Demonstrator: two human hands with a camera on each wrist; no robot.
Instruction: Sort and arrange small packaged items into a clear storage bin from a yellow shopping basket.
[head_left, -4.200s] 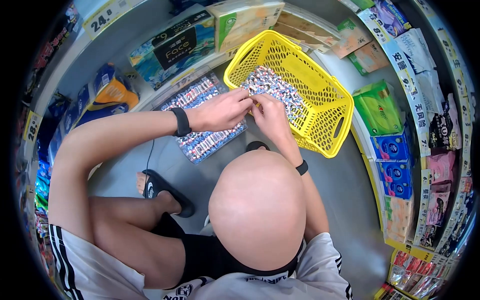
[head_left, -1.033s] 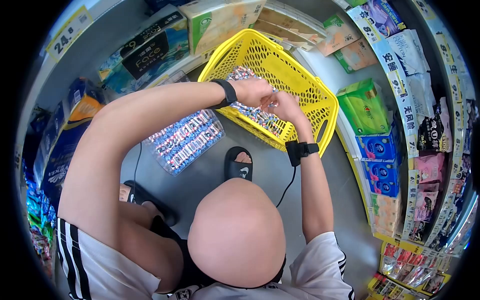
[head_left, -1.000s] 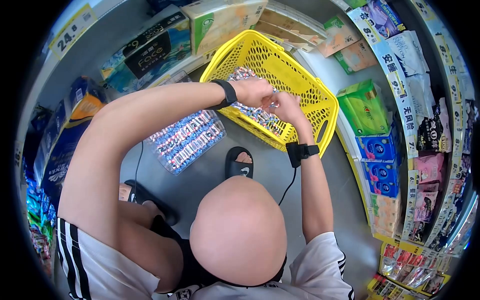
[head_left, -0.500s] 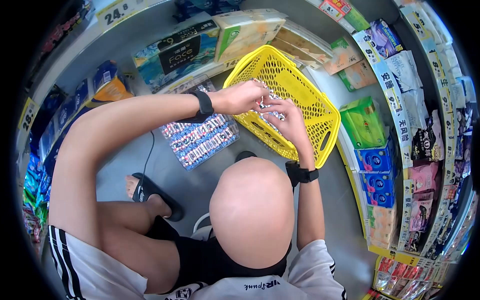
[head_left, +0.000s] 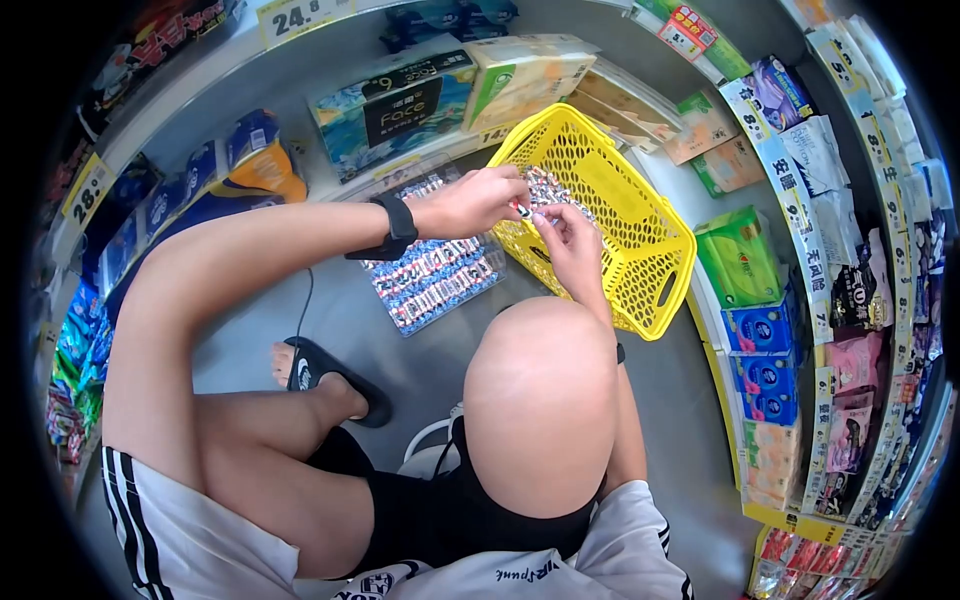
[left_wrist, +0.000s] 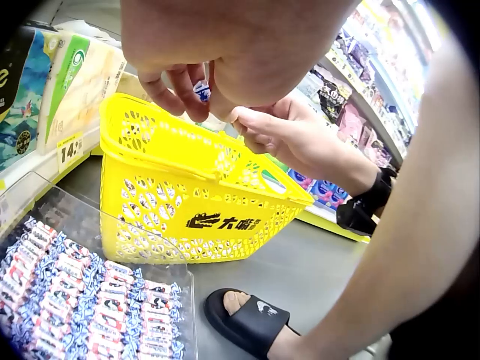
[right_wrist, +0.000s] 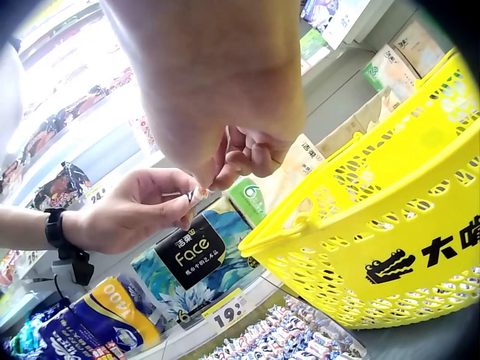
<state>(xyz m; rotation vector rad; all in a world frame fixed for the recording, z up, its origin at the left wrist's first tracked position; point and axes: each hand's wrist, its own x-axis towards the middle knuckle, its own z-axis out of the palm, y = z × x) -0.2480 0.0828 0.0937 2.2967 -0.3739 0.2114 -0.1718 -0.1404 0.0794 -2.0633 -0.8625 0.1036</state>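
Observation:
Over the near left rim of the yellow basket [head_left: 600, 178], the left hand [head_left: 468, 204] and right hand [head_left: 575, 252] meet at the fingertips, pinching a small wrapped candy [head_left: 523, 210] between them. In the left wrist view, its blue-white wrapper [left_wrist: 202, 91] shows among the left hand's fingers. The right wrist view has the left thumb and finger closed on the wrapper [right_wrist: 196, 196], against the right hand's curled fingers. Many wrapped candies [head_left: 556, 190] lie in the basket. A clear tray of candies in rows [head_left: 435, 268] sits on the floor, left of the basket.
Tissue packs [head_left: 400, 108] stand on the low shelf behind the basket. Shelves with a green pack [head_left: 738, 258] and blue packs [head_left: 765, 388] curve along the right. The person's raised knee [head_left: 545, 400] is below the basket, with a sandalled foot [head_left: 335, 380] to its left.
The head view has shifted, and the basket and tray appear farther right. Compared with half a second ago, the right hand's fingers are more curled and the candy shows more plainly between the hands.

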